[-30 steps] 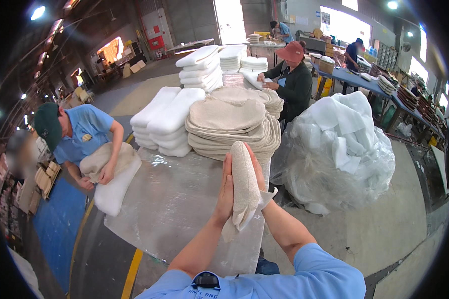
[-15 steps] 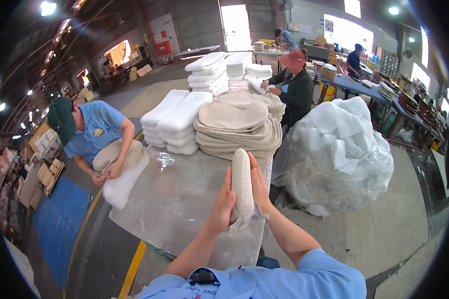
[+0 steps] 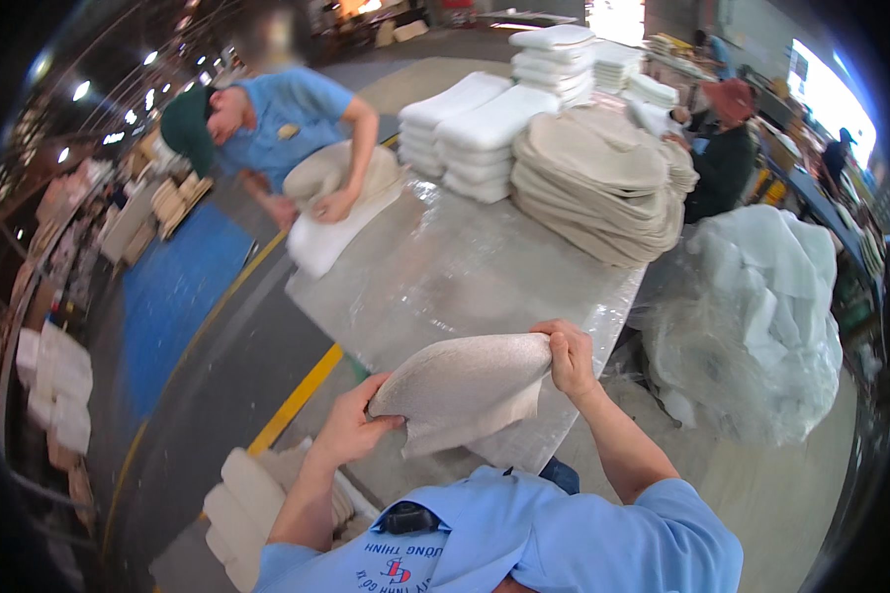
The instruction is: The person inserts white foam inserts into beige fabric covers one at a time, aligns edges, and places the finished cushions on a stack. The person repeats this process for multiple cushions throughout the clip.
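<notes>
Between my hands is a beige fabric-covered cushion [image 3: 465, 381], held up above the near edge of the plastic-covered table [image 3: 445, 267]. A loose flap of its cover hangs down toward me. My left hand [image 3: 354, 420] grips the cushion's left end, thumb on the near side. At the upper right corner, my right hand [image 3: 568, 358] pinches the cloth with its fingers closed. Farther back on the table rises a pile of flat beige covers [image 3: 598, 183], beside stacks of white foam pads [image 3: 494, 119].
A co-worker in a blue shirt [image 3: 292, 114] handles a beige cover over a white pad at the table's left edge. A large clear plastic bag of white padding [image 3: 752, 316] stands on the right. Beige cushions [image 3: 252, 494] lie low at my left. Another person [image 3: 727, 138] works behind the pile.
The cushion has turned from upright, pressed between my palms, to lying sideways, gripped at both ends. My hands have moved apart. The view has swung left.
</notes>
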